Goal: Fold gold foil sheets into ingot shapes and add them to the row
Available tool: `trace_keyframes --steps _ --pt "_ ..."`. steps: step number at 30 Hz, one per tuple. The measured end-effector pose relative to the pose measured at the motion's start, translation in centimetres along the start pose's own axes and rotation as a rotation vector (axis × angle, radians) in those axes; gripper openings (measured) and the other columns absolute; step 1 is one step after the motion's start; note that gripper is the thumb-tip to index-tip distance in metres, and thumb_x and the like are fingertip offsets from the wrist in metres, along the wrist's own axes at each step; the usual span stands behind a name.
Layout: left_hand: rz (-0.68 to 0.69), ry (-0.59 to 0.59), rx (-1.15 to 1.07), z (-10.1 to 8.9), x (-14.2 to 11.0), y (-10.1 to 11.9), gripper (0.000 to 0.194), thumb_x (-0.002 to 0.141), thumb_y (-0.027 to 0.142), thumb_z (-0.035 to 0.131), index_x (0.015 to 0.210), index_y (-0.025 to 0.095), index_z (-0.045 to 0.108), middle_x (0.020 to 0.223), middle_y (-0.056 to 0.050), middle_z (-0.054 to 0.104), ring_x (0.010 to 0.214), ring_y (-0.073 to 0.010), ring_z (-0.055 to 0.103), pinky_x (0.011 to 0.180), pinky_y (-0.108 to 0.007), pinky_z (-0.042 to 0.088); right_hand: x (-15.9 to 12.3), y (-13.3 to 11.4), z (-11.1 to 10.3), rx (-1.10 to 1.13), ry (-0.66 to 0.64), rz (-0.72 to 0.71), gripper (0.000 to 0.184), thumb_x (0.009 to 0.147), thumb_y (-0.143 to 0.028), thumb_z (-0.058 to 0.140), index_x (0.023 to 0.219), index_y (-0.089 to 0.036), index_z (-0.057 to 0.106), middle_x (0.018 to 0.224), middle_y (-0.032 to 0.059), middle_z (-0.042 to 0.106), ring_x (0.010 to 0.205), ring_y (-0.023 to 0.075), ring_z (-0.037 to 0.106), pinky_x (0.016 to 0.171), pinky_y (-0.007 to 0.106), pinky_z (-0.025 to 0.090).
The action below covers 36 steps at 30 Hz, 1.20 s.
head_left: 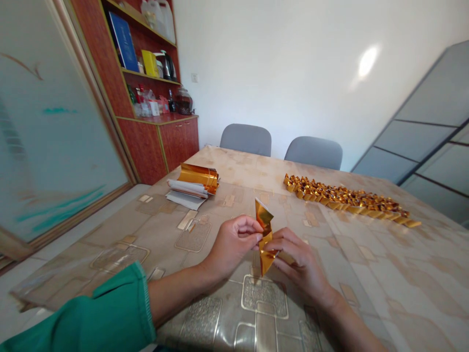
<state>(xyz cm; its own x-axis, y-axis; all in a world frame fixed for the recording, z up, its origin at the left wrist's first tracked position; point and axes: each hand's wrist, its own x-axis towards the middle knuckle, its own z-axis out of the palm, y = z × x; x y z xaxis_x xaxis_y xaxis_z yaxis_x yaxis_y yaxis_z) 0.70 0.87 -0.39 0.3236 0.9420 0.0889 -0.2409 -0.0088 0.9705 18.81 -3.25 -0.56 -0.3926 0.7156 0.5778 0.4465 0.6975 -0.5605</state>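
Between my two hands, above the near part of the table, is a folded piece of gold foil paper (pixel 264 215) with pointed ends at top and bottom. My left hand (pixel 234 240) pinches its left side near the middle, thumb and fingertips together. From the right, my right hand (pixel 298 256) grips its lower part between thumb and fingers. Farther back on the left lies a stack of gold foil sheets (pixel 198 177), curled, with pale backs showing. On the right, rows of folded gold foil pieces (pixel 344 198) sit packed close together.
The table (pixel 227 161) has a patterned, shiny cover. Two grey chairs (pixel 246 139) stand at its far side by the white wall. A red-brown cabinet (pixel 144 146) with shelves of household items is at the back left, next to a frosted glass door (pixel 54 137).
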Motion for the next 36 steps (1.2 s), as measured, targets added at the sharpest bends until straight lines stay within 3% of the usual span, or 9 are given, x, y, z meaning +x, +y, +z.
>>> trace_keyframes --steps 3,7,13,20,26,30,36 --pt "0.000 -0.001 -0.003 0.0 -0.1 -0.1 0.011 0.068 0.018 0.072 0.076 0.014 0.065 0.071 -0.001 0.068 0.063 -0.0117 0.062 0.059 -0.022 0.050 0.1 0.2 -0.1 0.079 -0.004 0.038 0.009 0.093 -0.024 0.063 0.092 -0.026 0.072 0.086 0.0031 0.065 0.082 0.0177 0.062 0.072 0.029 0.048" --pt "0.063 0.005 0.060 -0.1 -0.1 -0.3 0.009 0.069 0.016 0.071 0.076 0.013 0.067 0.073 -0.002 0.069 0.068 -0.0126 0.064 0.065 -0.022 0.050 -0.1 0.4 0.3 0.193 0.018 0.218 0.005 0.089 -0.026 0.068 0.084 -0.024 0.068 0.084 0.0014 0.066 0.080 0.0167 0.061 0.073 0.029 0.045" --pt "0.062 0.013 0.032 0.3 -0.2 -0.4 0.008 0.069 0.017 0.071 0.075 0.014 0.067 0.071 -0.001 0.069 0.065 -0.0121 0.064 0.062 -0.021 0.050 -0.5 0.4 1.6 0.417 0.159 0.457 0.020 0.085 -0.036 0.069 0.076 -0.020 0.061 0.074 -0.0002 0.061 0.070 0.0152 0.054 0.064 0.027 0.041" --pt "0.001 0.032 -0.039 0.3 -0.3 -0.5 0.025 0.070 0.020 0.074 0.090 0.016 0.059 0.071 -0.001 0.071 0.062 -0.0129 0.066 0.062 -0.023 0.053 1.0 -0.5 2.3 0.543 0.282 0.596 0.031 0.073 -0.043 0.075 0.063 -0.020 0.056 0.062 -0.0024 0.055 0.058 0.0128 0.047 0.055 0.025 0.037" --pt "-0.040 0.059 -0.055 0.3 -0.4 0.2 0.056 0.071 0.020 0.076 0.121 0.017 0.051 0.069 0.000 0.072 0.060 -0.0127 0.066 0.060 -0.021 0.051 1.5 -1.0 2.5 0.551 0.330 0.663 0.032 0.075 -0.044 0.073 0.062 -0.020 0.056 0.060 -0.0022 0.056 0.058 0.0130 0.047 0.057 0.025 0.037" --pt "-0.062 0.054 -0.102 0.4 -0.6 0.5 0.087 0.071 0.021 0.077 0.147 0.017 0.033 0.074 0.000 0.074 0.063 -0.0128 0.066 0.062 -0.022 0.051 1.6 -0.9 2.3 0.511 0.332 0.661 0.036 0.075 -0.049 0.072 0.062 -0.020 0.057 0.056 -0.0022 0.056 0.055 0.0128 0.046 0.055 0.025 0.037" --pt "-0.107 0.085 -0.189 0.3 -0.5 0.5 0.093 0.074 0.027 0.078 0.151 0.016 0.027 0.076 -0.001 0.073 0.067 -0.0146 0.068 0.068 -0.027 0.055 1.5 -0.6 2.1 0.420 0.322 0.574 0.031 0.077 -0.045 0.073 0.065 -0.020 0.060 0.062 -0.0015 0.057 0.057 0.0140 0.050 0.055 0.026 0.040"
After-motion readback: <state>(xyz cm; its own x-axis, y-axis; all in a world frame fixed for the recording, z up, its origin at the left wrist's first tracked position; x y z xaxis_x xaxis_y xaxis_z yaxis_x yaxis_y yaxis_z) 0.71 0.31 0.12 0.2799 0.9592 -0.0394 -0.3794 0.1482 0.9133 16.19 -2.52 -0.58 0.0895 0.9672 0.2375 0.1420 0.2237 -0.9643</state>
